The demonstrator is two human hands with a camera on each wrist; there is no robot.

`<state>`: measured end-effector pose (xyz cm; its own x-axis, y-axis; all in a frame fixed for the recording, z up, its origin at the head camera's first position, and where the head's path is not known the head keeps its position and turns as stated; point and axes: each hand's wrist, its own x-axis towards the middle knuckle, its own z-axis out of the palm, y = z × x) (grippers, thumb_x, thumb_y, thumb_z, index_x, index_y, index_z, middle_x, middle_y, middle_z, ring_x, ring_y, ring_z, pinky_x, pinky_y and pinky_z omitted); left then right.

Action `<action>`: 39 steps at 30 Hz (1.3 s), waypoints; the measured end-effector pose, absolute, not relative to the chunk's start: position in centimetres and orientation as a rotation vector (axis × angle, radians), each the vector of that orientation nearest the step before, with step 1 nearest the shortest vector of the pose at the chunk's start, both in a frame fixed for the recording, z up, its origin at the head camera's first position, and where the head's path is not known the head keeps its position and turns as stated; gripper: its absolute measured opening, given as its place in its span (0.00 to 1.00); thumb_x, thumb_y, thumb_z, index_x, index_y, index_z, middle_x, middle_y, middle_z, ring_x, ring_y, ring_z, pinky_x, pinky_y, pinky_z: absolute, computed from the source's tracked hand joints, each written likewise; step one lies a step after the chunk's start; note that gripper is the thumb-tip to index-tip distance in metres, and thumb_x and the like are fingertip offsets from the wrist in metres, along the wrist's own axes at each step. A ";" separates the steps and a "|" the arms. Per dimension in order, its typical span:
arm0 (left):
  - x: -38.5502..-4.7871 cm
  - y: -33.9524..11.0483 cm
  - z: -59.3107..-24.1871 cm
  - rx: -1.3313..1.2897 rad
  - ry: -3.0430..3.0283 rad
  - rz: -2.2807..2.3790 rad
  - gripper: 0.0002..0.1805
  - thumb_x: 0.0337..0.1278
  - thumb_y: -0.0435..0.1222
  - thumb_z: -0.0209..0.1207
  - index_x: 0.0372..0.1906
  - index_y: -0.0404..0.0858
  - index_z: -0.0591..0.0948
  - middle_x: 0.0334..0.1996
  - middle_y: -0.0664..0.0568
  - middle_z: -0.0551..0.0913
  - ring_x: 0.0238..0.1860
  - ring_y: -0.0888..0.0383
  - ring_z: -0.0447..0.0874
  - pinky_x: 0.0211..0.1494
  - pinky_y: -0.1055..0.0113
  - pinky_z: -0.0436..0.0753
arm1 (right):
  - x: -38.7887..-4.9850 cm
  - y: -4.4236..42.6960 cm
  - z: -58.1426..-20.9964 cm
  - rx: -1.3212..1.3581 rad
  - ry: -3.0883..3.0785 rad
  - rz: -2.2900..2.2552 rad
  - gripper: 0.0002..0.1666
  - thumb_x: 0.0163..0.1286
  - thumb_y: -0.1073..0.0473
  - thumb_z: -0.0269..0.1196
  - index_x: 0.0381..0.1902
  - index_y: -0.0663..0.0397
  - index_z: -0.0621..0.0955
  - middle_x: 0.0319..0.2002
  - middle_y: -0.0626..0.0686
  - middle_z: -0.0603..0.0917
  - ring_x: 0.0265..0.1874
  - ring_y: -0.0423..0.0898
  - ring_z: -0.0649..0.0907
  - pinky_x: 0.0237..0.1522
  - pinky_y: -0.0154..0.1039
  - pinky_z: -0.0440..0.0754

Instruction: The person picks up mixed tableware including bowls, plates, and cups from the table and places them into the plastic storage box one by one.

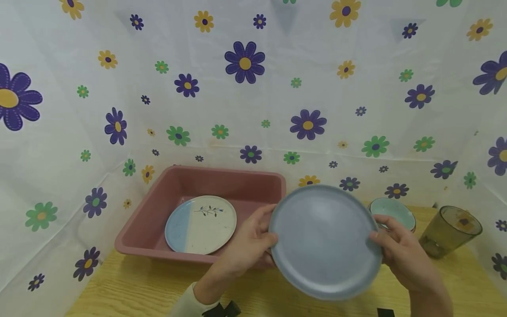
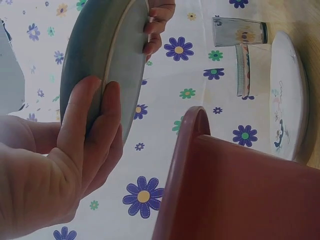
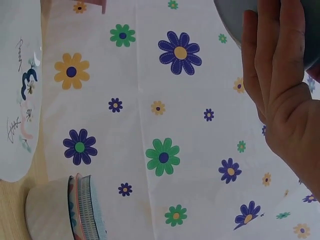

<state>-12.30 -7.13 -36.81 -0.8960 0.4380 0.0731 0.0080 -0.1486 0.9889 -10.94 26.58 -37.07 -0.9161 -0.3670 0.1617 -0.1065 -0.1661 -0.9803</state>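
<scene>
Both hands hold a blue-grey plate (image 1: 326, 242) above the table, its inner face tilted toward the head camera. At its left rim, my left hand (image 1: 247, 242) pinches it, thumb on the front and fingers behind. My right hand (image 1: 405, 251) grips the opposite rim, with the thumb on the front. In the right wrist view, the fingers (image 3: 280, 55) of that hand lie along the plate's underside. Down to the left, a blue-and-cream plate (image 1: 211, 224) with a leafy sprig lies inside a pink basin (image 1: 138, 224).
A small stack of bowls (image 1: 390, 211) and a tinted glass (image 1: 447, 231) stand at the right of the wooden table (image 1: 158, 286). Both wrist views show a white patterned plate (image 2: 287, 100) on the table. Flowered sheeting (image 1: 245, 105) encloses the back and sides.
</scene>
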 end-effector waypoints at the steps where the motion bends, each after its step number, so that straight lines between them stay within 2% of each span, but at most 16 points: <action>1: -12.3 -7.2 -36.7 0.504 1.836 2.123 0.35 0.66 0.21 0.48 0.75 0.42 0.59 0.56 0.29 0.78 0.33 0.43 0.89 0.29 0.51 0.87 | -11.0 26.5 -37.1 -0.546 1.913 -2.199 0.20 0.80 0.68 0.43 0.62 0.45 0.69 0.50 0.49 0.85 0.42 0.50 0.88 0.39 0.45 0.88; 5: -12.3 -7.4 -36.6 0.509 1.848 2.118 0.35 0.66 0.21 0.48 0.75 0.42 0.58 0.55 0.29 0.79 0.33 0.42 0.89 0.30 0.50 0.87 | -11.1 26.5 -37.2 -0.550 1.921 -2.184 0.18 0.82 0.65 0.41 0.62 0.45 0.70 0.51 0.48 0.82 0.43 0.49 0.88 0.39 0.45 0.88; 13: -12.4 -7.9 -36.3 0.526 1.828 2.115 0.34 0.68 0.22 0.47 0.76 0.42 0.56 0.55 0.28 0.78 0.35 0.40 0.89 0.31 0.50 0.87 | -11.2 26.5 -37.3 -0.662 1.915 -2.188 0.21 0.83 0.63 0.37 0.64 0.48 0.71 0.54 0.49 0.78 0.45 0.45 0.86 0.40 0.42 0.87; 22: -12.4 -8.3 -36.1 0.497 1.864 2.121 0.34 0.68 0.22 0.48 0.76 0.42 0.57 0.54 0.28 0.79 0.36 0.41 0.89 0.30 0.51 0.87 | -11.3 26.4 -37.2 -0.731 1.830 -2.197 0.25 0.83 0.64 0.34 0.66 0.47 0.73 0.53 0.48 0.81 0.46 0.45 0.86 0.41 0.41 0.87; 27: -12.4 -8.5 -36.2 0.462 1.923 2.121 0.34 0.67 0.23 0.50 0.75 0.42 0.59 0.52 0.29 0.80 0.28 0.49 0.89 0.24 0.61 0.86 | -11.2 26.4 -37.1 -0.734 1.777 -2.222 0.26 0.83 0.64 0.34 0.66 0.49 0.74 0.53 0.48 0.84 0.45 0.46 0.87 0.39 0.43 0.87; 30: -12.4 -8.7 -36.1 0.444 1.944 2.124 0.34 0.67 0.24 0.51 0.75 0.43 0.58 0.55 0.30 0.79 0.29 0.50 0.88 0.23 0.67 0.83 | -11.1 26.5 -36.9 -0.708 1.767 -2.231 0.26 0.83 0.65 0.34 0.65 0.48 0.75 0.50 0.48 0.85 0.42 0.46 0.87 0.38 0.42 0.88; 34: -12.5 -9.3 -35.9 0.409 1.986 2.138 0.34 0.67 0.25 0.52 0.75 0.44 0.59 0.57 0.31 0.78 0.31 0.48 0.88 0.24 0.69 0.82 | -11.3 26.4 -36.8 -0.670 1.770 -2.229 0.24 0.83 0.63 0.35 0.64 0.47 0.75 0.48 0.48 0.84 0.40 0.46 0.88 0.37 0.41 0.88; 39: -12.8 -9.8 -35.5 0.394 2.033 2.152 0.34 0.67 0.25 0.52 0.75 0.44 0.59 0.57 0.31 0.78 0.30 0.48 0.86 0.23 0.69 0.80 | -11.4 26.3 -36.8 -0.712 1.729 -2.238 0.25 0.83 0.63 0.34 0.64 0.47 0.75 0.48 0.48 0.84 0.40 0.47 0.88 0.38 0.41 0.87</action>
